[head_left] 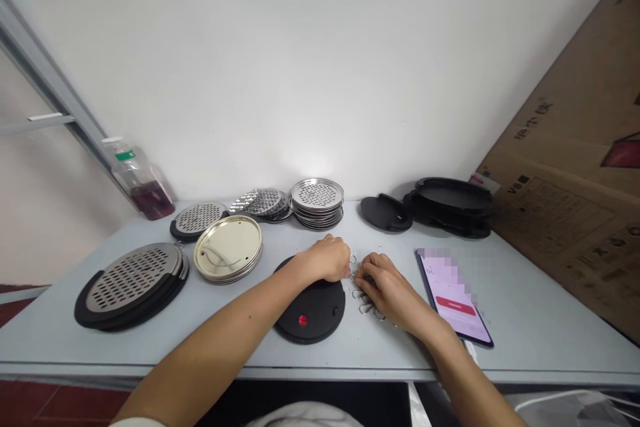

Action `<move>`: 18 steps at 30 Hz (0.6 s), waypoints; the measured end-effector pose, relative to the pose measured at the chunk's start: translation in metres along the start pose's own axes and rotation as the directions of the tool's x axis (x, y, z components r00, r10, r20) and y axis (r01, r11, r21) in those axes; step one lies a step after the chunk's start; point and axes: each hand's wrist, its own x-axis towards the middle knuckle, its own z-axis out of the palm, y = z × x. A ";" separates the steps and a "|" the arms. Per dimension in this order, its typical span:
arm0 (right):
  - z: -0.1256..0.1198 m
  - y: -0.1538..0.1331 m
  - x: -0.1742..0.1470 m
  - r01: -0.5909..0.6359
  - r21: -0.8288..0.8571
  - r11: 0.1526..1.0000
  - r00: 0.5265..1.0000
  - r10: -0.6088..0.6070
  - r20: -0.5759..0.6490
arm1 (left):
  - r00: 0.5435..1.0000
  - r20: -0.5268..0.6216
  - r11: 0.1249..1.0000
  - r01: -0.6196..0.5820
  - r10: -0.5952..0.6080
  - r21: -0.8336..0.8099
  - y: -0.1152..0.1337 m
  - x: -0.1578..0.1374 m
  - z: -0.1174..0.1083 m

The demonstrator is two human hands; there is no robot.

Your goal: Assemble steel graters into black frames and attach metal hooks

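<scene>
A round black disc (310, 310) with a red spot and a small hole lies flat near the table's front edge. Over its far right edge is my left hand (330, 259), its fingers curled closed; whatever they grip is hidden. Just right of it, my right hand (383, 283) pinches at a small metal wire loop (352, 275) between the two hands. Several more wire loops (366, 307) lie on the table under and in front of my right fingers.
At left are grater discs in black holders (133, 280) and stacked gold-toned lids (230, 247). Perforated metal discs (317, 195) stand stacked by the wall. Black round parts (450, 207), a phone (455, 300) and a cardboard box (565, 167) are right; a bottle (145, 187) stands back left.
</scene>
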 end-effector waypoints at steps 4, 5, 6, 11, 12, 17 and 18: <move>-0.009 -0.003 -0.003 -0.020 0.208 0.978 0.995 0.040 -0.091 | 0.997 -0.079 0.997 -0.030 0.024 -0.065 -0.001 -0.008 0.000; -0.012 -0.005 -0.004 -0.043 0.289 0.956 0.992 0.075 -0.100 | 0.993 -0.113 0.995 -0.038 0.027 -0.096 -0.003 -0.011 -0.001; -0.014 -0.007 -0.004 -0.067 0.375 0.925 0.989 0.112 -0.101 | 0.988 -0.150 0.990 -0.044 0.024 -0.132 -0.007 -0.015 -0.004; -0.019 -0.034 0.016 -0.103 0.631 0.769 0.973 0.210 -0.097 | 0.961 -0.271 0.949 -0.034 -0.055 -0.313 -0.036 -0.034 -0.021; -0.018 -0.041 0.025 -0.103 0.629 0.771 0.973 0.211 -0.099 | 0.957 -0.282 0.940 -0.035 -0.066 -0.340 -0.041 -0.039 -0.025; -0.006 -0.061 0.073 -0.048 0.530 0.847 0.986 0.124 -0.109 | 0.947 -0.308 0.799 -0.112 -0.095 -0.590 -0.061 -0.066 -0.033; -0.001 -0.062 0.078 -0.040 0.551 0.833 0.994 0.092 -0.066 | 0.949 -0.300 0.766 -0.122 -0.096 -0.631 -0.063 -0.073 -0.031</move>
